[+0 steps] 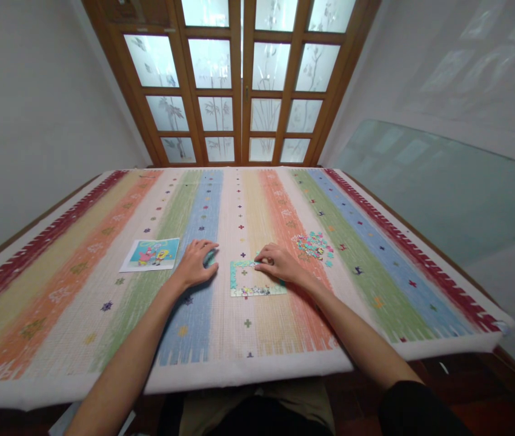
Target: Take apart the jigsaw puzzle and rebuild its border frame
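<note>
A partly built jigsaw frame [252,280] lies on the striped cloth [80,315], its border joined and its middle bare. My right hand [280,263] rests on the frame's upper right edge, fingers pinched together over a small piece there. My left hand [196,264] lies palm down just left of the frame, fingers curled over some teal pieces [211,257]. A pile of loose puzzle pieces [314,245] sits to the right of my right hand. A cartoon reference picture [151,253] lies left of my left hand.
The striped cloth covers a wide table that runs to a wooden door with frosted glass panes [239,85]. A glass sheet [443,188] leans along the right wall. The table's near edge [239,378] is just above my lap.
</note>
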The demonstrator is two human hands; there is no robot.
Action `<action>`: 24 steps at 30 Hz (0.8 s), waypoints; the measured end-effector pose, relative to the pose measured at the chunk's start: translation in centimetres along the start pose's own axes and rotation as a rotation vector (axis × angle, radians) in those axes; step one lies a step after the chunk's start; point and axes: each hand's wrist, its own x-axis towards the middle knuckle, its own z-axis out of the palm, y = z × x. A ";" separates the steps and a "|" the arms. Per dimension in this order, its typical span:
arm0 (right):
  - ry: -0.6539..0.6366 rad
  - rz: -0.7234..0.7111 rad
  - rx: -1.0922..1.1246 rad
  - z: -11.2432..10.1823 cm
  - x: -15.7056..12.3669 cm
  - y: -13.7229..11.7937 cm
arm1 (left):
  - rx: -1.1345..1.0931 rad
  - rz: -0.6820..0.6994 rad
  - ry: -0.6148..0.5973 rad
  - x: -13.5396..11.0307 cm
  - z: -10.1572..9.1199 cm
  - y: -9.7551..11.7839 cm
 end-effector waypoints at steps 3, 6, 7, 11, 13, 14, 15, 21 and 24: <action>0.010 -0.004 -0.011 0.2 0.0 0.1 | 0.053 -0.045 -0.040 -0.1 -0.5 -0.7; 0.020 -0.017 -0.022 0.3 -0.1 0.1 | 0.066 -0.058 -0.068 -0.2 -0.8 -1.1; 0.023 -0.020 -0.025 0.4 -0.1 0.0 | 0.065 -0.056 -0.075 -0.2 -0.9 -1.2; 0.033 -0.017 -0.051 0.4 -0.2 -0.1 | 0.055 -0.055 -0.098 -0.3 -1.0 -1.5; 0.031 -0.017 -0.062 0.5 -0.2 -0.2 | 0.045 -0.052 -0.108 -0.3 -1.0 -1.5; 0.030 -0.018 -0.067 0.5 -0.2 -0.2 | 0.040 -0.050 -0.109 -0.3 -1.0 -1.6; 0.030 -0.019 -0.072 0.5 -0.2 -0.3 | 0.035 -0.047 -0.109 -0.3 -1.0 -1.6; 0.038 -0.014 -0.117 0.8 -0.2 -0.4 | -0.001 -0.025 -0.094 -0.4 -0.9 -1.9; 0.045 -0.010 -0.126 1.0 -0.2 -0.5 | -0.018 -0.012 -0.081 -0.4 -0.7 -2.0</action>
